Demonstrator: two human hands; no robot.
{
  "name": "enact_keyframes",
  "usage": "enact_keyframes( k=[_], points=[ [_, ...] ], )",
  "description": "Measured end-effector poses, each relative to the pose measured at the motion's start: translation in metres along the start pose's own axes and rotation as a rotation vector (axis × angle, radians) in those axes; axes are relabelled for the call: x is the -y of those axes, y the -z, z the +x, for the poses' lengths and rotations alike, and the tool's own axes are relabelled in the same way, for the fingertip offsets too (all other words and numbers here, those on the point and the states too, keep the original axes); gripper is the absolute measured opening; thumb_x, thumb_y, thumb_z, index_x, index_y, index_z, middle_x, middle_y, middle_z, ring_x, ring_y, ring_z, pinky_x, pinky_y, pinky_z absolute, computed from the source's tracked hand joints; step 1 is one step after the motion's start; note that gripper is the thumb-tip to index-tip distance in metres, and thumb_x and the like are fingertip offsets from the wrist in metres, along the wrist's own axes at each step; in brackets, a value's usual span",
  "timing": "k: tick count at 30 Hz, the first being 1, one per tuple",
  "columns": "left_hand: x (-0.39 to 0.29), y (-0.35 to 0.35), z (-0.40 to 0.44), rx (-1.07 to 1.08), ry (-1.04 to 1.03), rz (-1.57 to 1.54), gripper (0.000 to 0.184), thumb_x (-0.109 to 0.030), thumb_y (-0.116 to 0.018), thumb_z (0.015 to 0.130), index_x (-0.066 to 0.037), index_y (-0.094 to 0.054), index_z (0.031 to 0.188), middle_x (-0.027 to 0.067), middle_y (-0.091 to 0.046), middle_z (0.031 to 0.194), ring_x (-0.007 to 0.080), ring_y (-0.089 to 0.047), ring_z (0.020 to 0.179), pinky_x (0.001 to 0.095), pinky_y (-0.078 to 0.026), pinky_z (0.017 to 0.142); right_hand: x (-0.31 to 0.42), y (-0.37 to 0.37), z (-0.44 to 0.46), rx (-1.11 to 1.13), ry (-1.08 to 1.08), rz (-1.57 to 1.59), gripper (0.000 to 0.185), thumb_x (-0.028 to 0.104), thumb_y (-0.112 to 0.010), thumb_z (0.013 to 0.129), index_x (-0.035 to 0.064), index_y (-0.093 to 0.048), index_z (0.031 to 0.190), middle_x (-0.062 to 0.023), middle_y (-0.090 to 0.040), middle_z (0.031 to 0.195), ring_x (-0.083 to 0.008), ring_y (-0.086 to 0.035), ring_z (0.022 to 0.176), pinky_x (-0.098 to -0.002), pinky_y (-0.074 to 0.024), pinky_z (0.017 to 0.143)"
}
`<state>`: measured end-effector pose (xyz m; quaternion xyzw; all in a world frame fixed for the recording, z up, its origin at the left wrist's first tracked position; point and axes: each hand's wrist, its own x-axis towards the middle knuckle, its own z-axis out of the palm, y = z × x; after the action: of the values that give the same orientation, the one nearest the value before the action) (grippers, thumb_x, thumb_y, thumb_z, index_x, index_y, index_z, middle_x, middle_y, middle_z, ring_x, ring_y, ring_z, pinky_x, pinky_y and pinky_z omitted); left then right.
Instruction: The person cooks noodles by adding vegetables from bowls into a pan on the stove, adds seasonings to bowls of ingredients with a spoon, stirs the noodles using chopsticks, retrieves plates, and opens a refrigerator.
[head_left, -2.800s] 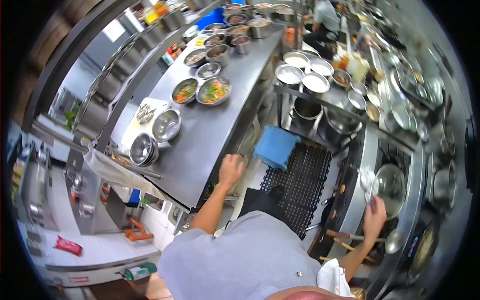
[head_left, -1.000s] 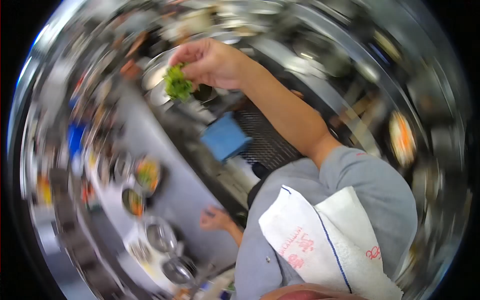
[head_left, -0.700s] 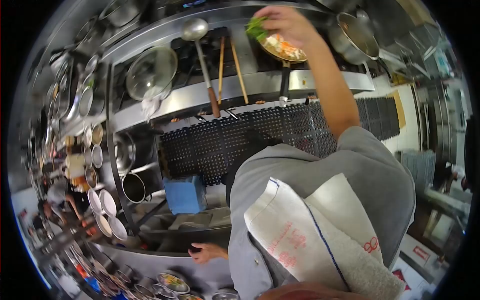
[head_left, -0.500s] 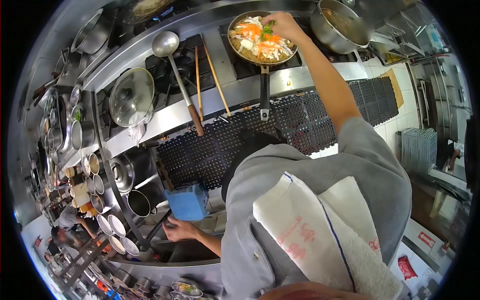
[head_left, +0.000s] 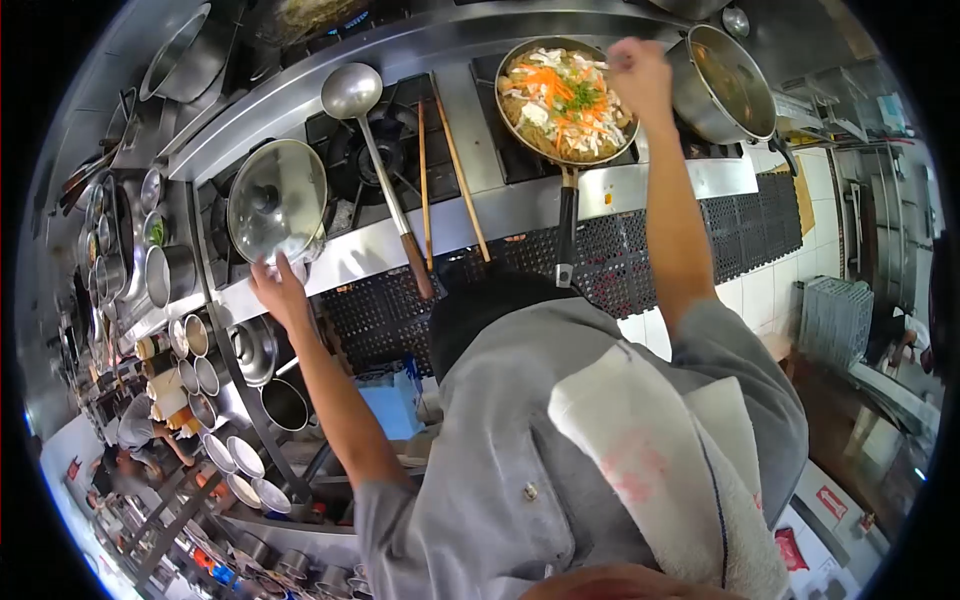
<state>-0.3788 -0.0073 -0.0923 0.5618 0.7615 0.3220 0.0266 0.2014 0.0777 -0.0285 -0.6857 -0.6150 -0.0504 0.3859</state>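
My left hand (head_left: 279, 289), fingers apart, is at the lower edge of a glass pan lid (head_left: 277, 198) with a dark knob. Whether it touches the lid or the pale cloth (head_left: 300, 246) there I cannot tell. My right hand (head_left: 641, 80) hovers by the right rim of a frying pan (head_left: 541, 152), its fingers curled and smeared by motion. In the pan lie shredded white pieces, orange carrot strips and, in the middle, chopped green herbs (head_left: 582, 96). The pan's black handle (head_left: 567, 225) points toward me.
A ladle (head_left: 352, 92) and two wooden sticks (head_left: 455, 165) lie across the stove. A large pot (head_left: 722, 88) stands right of the pan. Black perforated mats (head_left: 620, 240) and a blue container (head_left: 392, 403) are below. Another person (head_left: 140, 425) is far left.
My left hand has risen from beside the blue container to the lid. My right hand has moved off the food to the pan's right side, leaving green herbs on top. The view has shifted.
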Motion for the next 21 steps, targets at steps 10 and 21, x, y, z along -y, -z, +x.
enact_keyframes(
  k=[10,21],
  points=[
    [0.084,-0.118,0.17,0.484,-0.049,0.363,0.071,-0.046,-0.06,0.08,-0.009,-0.041,0.137,0.0282,-0.058,0.116,0.043,-0.055,0.111,0.0492,-0.044,0.093,0.032,0.023,-0.077,0.268,-0.227,-0.052,0.023,0.009,-0.069,0.074,0.006,-0.067,0.097,-0.0156,-0.064,0.099,-0.0312,-0.066,0.084,-0.0393,-0.0517,0.073],
    [-0.015,-0.01,0.096,0.192,-0.297,0.115,0.028,-0.026,-0.056,0.084,-0.004,-0.056,0.102,0.0253,-0.063,0.077,0.0445,-0.062,0.072,0.0506,-0.047,0.064,0.015,0.071,-0.231,0.279,-0.853,0.138,0.014,0.014,-0.063,0.082,0.0008,-0.067,0.081,-0.0133,-0.065,0.068,-0.0271,-0.063,0.062,-0.0355,-0.0486,0.06]
  ],
)
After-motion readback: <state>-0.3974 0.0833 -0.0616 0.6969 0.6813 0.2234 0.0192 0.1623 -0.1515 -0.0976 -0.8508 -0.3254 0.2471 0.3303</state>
